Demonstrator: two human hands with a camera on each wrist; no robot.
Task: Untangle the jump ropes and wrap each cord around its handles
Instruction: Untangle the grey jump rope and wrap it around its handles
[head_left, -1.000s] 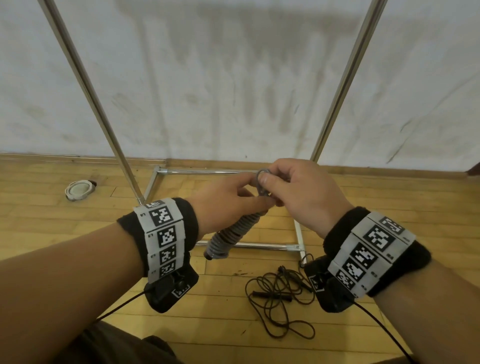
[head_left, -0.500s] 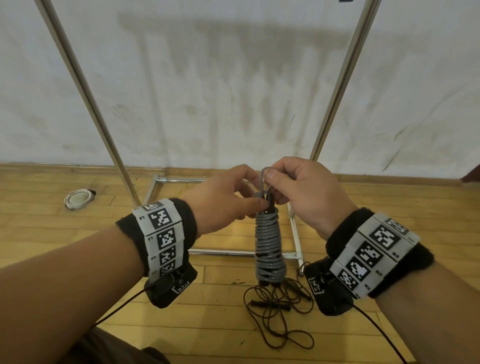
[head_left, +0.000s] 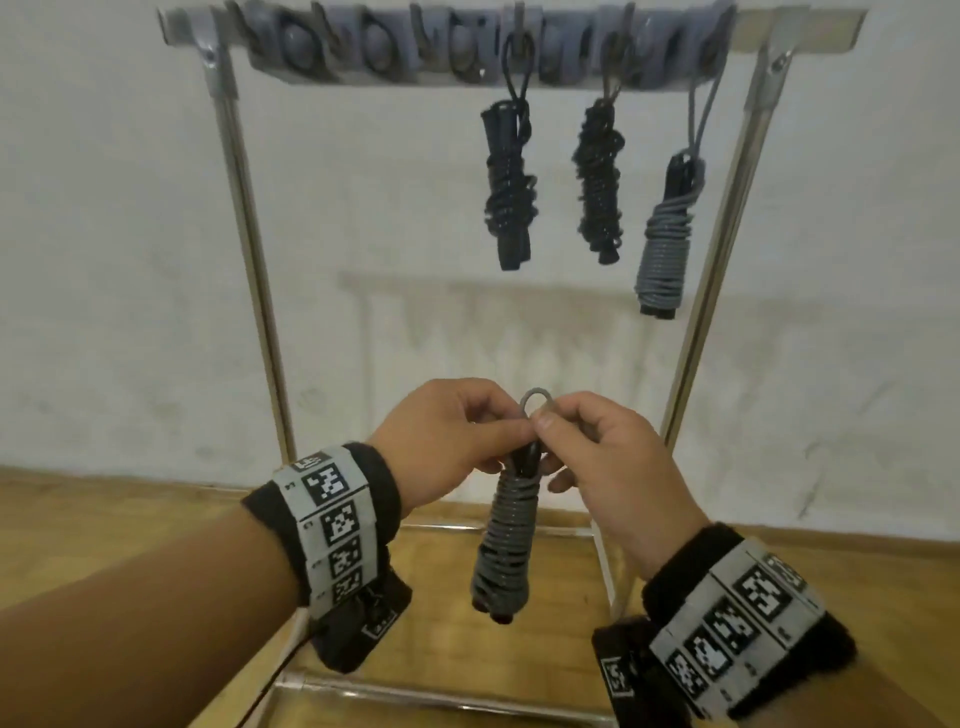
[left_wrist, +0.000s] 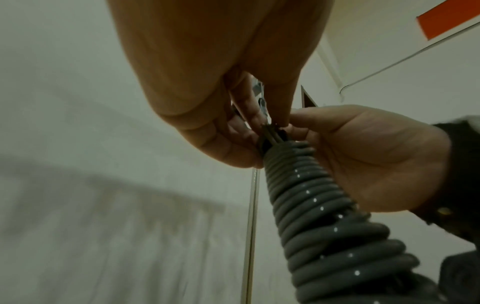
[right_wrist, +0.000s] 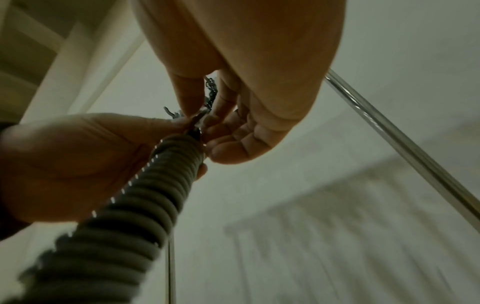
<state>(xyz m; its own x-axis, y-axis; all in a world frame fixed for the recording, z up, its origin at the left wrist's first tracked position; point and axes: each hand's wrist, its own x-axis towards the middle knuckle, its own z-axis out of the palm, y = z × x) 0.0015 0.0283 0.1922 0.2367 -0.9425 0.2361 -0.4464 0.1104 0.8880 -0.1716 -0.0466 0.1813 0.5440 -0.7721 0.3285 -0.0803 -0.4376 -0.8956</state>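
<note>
Fingers (head_left: 511, 431) of both hands pinch the tightly coiled grey rope (head_left: 503, 540)

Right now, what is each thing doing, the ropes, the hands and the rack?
Grey rope in hand: cord wound round its handles, small loop sticking up, hanging below both hands.
Left hand: pinches the rope's top.
Right hand: pinches the loop.
Two black ropes: wound, hanging from hooks.
Grey rope on the rack: wound, hanging by its loop.
Rack: standing upright, some hooks bare.
</note>
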